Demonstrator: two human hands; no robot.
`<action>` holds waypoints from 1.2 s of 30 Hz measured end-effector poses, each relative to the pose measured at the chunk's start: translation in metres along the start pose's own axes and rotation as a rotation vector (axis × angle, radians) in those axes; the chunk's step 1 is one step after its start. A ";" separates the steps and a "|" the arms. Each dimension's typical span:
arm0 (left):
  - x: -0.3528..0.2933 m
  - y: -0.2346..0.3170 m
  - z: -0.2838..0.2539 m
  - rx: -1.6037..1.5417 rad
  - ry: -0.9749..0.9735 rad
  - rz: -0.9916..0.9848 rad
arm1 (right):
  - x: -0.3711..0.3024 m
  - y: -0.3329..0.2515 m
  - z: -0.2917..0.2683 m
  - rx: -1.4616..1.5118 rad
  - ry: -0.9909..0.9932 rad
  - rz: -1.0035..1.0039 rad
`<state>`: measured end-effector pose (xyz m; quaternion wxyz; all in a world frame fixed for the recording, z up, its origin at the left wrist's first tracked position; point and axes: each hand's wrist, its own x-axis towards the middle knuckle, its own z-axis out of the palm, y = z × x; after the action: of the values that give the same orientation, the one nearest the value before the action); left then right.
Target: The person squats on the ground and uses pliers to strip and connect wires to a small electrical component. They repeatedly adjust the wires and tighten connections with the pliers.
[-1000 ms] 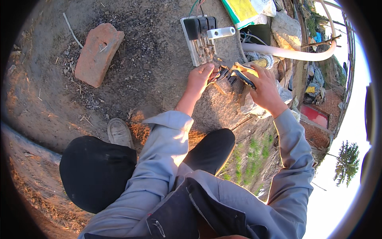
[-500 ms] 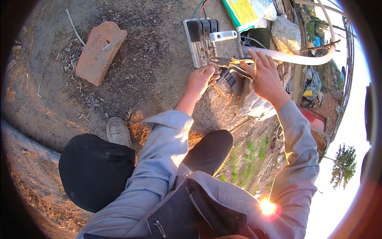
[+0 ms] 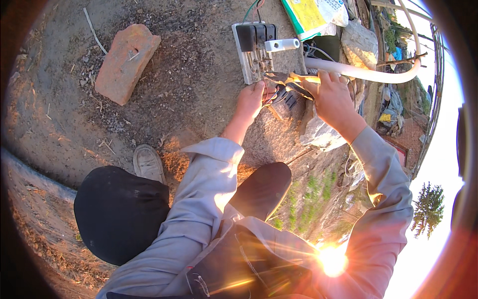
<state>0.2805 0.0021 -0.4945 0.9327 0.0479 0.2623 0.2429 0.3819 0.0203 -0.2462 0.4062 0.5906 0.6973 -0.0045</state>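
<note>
A knife switch with a pale base, black covers and a white lever handle lies beyond my hands. My left hand is closed just below its near end, thumb and fingers pinching thin wires. In my right hand are pliers with yellow and black handles, their jaws pointing left toward the switch's near end. Whether the jaws grip a wire cannot be made out. A dark slotted piece lies just right of the wires, partly hidden.
A reddish brick lies on the dirt at left. Beyond the right hand a thick white pipe curves up past a yellow, green and white sack. A rough stone block is under the hands, near my dark-trousered knee.
My right hand has shifted slightly, its fingers curling further round the plier handles, and its elbow has swung outward. My left hand stays beside the switch, and the view has shifted a little.
</note>
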 end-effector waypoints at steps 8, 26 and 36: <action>0.000 -0.001 0.001 0.038 0.023 0.006 | 0.012 0.001 -0.004 0.481 -0.295 0.176; 0.001 -0.002 0.002 0.054 0.026 0.007 | -0.014 0.021 0.029 1.167 -0.542 0.513; 0.008 -0.009 -0.001 0.027 0.063 0.027 | -0.026 -0.011 0.050 1.919 -0.804 0.587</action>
<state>0.2896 -0.0022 -0.5005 0.9199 0.0566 0.2942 0.2531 0.3998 -0.0292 -0.2700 -0.0418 0.7617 0.0497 -0.6447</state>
